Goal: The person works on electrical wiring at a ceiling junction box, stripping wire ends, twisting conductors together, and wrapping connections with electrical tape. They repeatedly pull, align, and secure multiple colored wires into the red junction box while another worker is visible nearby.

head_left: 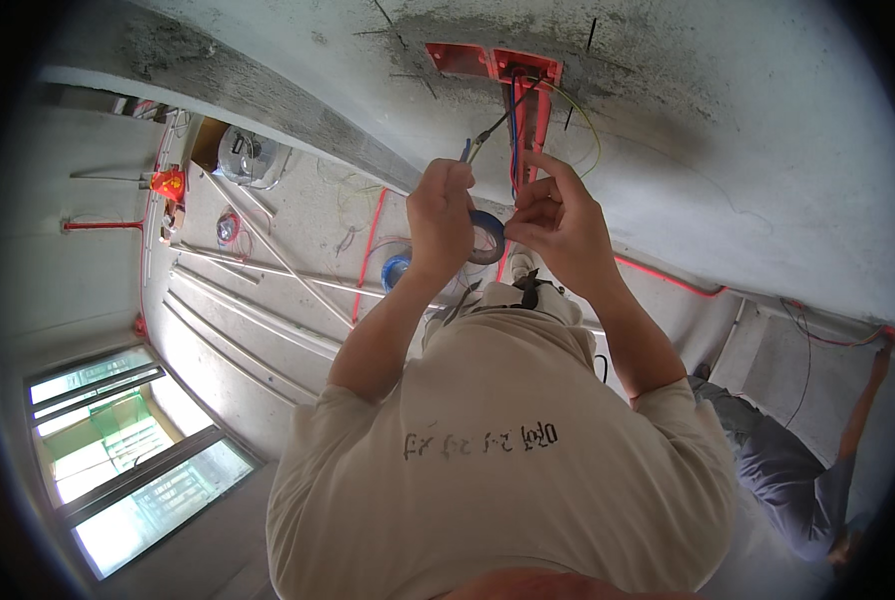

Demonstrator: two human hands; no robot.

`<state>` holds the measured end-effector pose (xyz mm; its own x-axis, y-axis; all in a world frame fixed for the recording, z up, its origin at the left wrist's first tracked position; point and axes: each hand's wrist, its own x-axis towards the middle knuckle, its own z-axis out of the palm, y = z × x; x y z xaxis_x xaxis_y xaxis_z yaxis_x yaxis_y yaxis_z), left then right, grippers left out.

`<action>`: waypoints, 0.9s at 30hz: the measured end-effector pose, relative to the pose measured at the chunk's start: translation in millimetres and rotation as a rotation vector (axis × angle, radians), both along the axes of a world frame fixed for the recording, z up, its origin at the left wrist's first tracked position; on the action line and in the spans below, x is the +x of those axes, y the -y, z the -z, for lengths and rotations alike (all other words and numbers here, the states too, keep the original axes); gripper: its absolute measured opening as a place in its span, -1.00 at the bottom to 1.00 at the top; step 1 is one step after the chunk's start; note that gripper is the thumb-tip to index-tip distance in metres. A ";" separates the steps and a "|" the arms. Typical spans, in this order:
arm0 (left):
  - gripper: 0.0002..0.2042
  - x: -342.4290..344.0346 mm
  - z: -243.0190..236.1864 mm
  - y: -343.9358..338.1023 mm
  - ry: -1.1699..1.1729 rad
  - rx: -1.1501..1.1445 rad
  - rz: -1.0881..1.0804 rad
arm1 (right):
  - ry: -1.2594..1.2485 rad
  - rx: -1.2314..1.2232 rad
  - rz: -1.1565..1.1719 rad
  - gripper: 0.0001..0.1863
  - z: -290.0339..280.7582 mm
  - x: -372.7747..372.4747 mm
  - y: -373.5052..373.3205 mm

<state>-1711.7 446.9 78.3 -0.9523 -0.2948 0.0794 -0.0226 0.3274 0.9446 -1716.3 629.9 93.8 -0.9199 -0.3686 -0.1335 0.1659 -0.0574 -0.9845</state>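
Note:
My left hand [442,222] is closed, its fingers against the left side of a roll of blue electrical tape [492,222]. My right hand [566,228] pinches at the roll's right edge with thumb and bent fingers, while its index finger reaches upward. Just above my left fingertips, a black wire [498,124] ends beside short blue and yellow pieces; whether my left fingers also grip these is hidden. The wire comes out of a red wall box [528,66]. A yellow-green wire [596,130] loops from the same box, and blue and red wires run down the channel under it.
Several long pale pipes [258,265] lie across the floor at left, near a coil of blue wire [396,270]. Red conduit [668,276] runs along the wall's foot. At lower right another person [778,465] in dark clothes reaches toward the wall. A window [133,440] is at lower left.

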 end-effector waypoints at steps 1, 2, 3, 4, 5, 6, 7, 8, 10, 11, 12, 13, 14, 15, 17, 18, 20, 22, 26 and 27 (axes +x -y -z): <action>-0.78 0.0 0.7 -0.2 -0.030 -0.027 -0.004 | -0.024 0.049 -0.009 -0.22 -0.6 0.1 1.7; -0.80 0.2 0.7 0.1 -0.020 -0.050 0.000 | -0.046 0.098 -0.015 -0.22 -0.8 0.5 3.4; -0.82 0.6 0.5 0.6 -0.009 -0.073 0.004 | -0.133 0.141 -0.041 -0.23 1.8 0.9 5.2; -0.83 0.9 0.4 1.3 0.001 -0.096 0.008 | -0.220 0.185 -0.067 -0.23 7.2 1.6 7.7; -0.84 0.5 3.4 2.3 -0.032 -0.112 0.011 | -0.306 0.230 -0.094 -0.24 11.9 2.4 9.8; -0.86 -0.5 9.4 4.0 -0.065 -0.127 0.013 | -0.351 0.227 -0.086 -0.28 15.2 3.2 12.4; -0.87 -0.9 13.6 5.6 -0.099 -0.142 0.016 | -0.395 0.225 -0.078 -0.33 18.0 4.0 15.2; -0.88 -0.4 15.4 7.0 -0.091 -0.133 0.017 | -0.440 0.221 -0.074 -0.37 19.4 3.5 16.6; -0.89 0.1 17.0 10.1 -0.077 -0.114 0.019 | -0.302 0.268 -0.114 -0.50 15.3 -0.9 10.6; -0.89 -0.2 16.2 11.3 -0.071 -0.103 0.025 | -0.235 0.292 -0.135 -0.56 13.5 -3.2 7.8; -0.89 -1.1 13.9 12.2 -0.066 -0.091 0.031 | -0.211 0.305 -0.160 -0.64 13.1 -4.9 6.6; -0.89 -2.0 11.7 13.1 -0.060 -0.080 0.036 | -0.188 0.318 -0.185 -0.72 12.9 -6.6 5.7; -0.89 -2.7 9.7 14.4 -0.045 -0.093 0.048 | -0.163 0.330 -0.210 -0.79 12.6 -7.9 5.3; -0.90 -3.4 7.7 15.7 -0.031 -0.105 0.060 | -0.145 0.330 -0.195 -0.81 11.5 -9.5 5.3; -0.90 -4.3 5.7 17.9 -0.003 -0.124 0.075 | -0.110 0.329 -0.165 -0.82 9.6 -12.2 5.8; -0.90 -4.5 5.2 19.1 0.010 -0.132 0.079 | -0.115 0.337 -0.163 -0.83 9.6 -12.8 6.8; -0.90 -4.1 6.2 19.5 0.001 -0.167 0.072 | -0.127 0.355 -0.157 -0.84 9.3 -14.0 9.0; -0.89 -2.5 10.5 16.5 -0.043 -0.221 0.053 | -0.307 0.488 -0.099 -0.90 11.5 -11.0 15.8; -0.87 -5.2 12.8 13.3 -0.082 -0.260 0.009 | -0.718 0.632 0.150 -0.96 31.2 -5.8 34.7; -0.86 -7.4 14.0 13.5 -0.047 -0.233 -0.030 | -0.740 0.547 0.187 -0.93 33.9 -4.3 36.6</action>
